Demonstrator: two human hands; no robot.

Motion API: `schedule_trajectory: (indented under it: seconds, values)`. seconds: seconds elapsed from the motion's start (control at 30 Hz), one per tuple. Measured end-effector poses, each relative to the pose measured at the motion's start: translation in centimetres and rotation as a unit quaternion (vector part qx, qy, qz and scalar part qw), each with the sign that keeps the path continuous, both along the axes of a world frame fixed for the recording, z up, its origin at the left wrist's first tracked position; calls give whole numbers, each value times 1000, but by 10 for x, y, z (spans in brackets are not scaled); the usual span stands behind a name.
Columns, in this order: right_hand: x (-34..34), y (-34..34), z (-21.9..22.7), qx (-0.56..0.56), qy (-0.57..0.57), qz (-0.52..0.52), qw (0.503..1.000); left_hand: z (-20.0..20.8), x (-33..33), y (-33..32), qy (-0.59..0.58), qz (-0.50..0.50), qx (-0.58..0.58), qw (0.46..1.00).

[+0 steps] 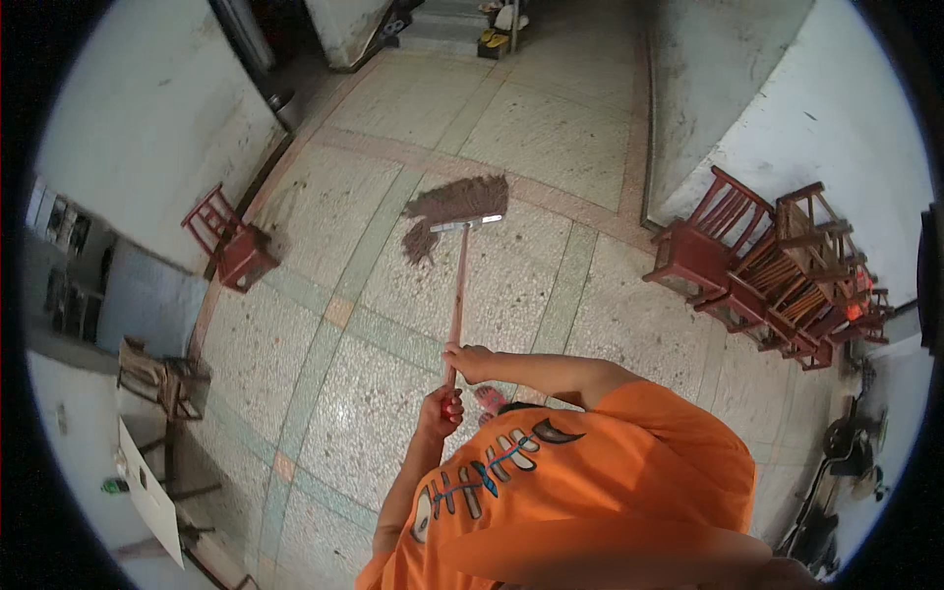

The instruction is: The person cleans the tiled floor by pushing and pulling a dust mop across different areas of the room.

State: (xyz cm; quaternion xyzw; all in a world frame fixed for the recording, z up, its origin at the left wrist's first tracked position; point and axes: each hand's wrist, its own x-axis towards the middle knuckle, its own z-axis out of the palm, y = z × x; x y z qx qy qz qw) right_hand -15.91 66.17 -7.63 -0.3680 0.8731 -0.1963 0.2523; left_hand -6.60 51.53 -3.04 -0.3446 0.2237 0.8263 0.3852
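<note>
A person in a bright orange T-shirt with a fishbone print [649, 452] stands on a pale speckled stone floor [413, 295] crossed by green and pink bands, holding a long-handled mop with brown stringy strands [462, 200]. Counting twelve o'clock as straight ahead of the person, the mop head lies spread on the floor at twelve, its strands under and beyond a flat silver metal bar [482, 221], with one clump trailing off at the bar's eleven o'clock end. The slim pinkish shaft [459, 295] runs from the bar back towards the body.

The right hand [472, 363] is the farther one along the shaft, its fingers curled shut around it. The left hand [441, 412] grips nearer the body, fingers wrapped round the shaft's red end part [453, 402]. Just beside the hands, a foot in a pink sandal [488, 397] shows past the shirt.

At ten o'clock a small red-brown wooden chair [241, 254] stands near the wall; at nine there is a worn brown wooden chair [162, 379]. A crowded group of reddish wooden chairs [708, 261] fills two o'clock. Far off at twelve, grey steps [442, 28] rise beside a pair of yellow slippers [493, 38]
</note>
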Motion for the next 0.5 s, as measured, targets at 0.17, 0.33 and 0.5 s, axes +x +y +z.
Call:
schedule_trajectory:
  seconds: [0.17, 0.33, 0.5]
  values:
    - [51, -29, 16, -63, 35, 122, 990, 25, 90, -29, -16, 33, -40, 999]
    - [105, -44, 29, -18, -40, 239, 970, 107, 158, -11, 77, 36, -216, 973]
    - [134, -50, -29, -52, -113, 170, 978, 129, 170, -1, 35, 2, -305, 952]
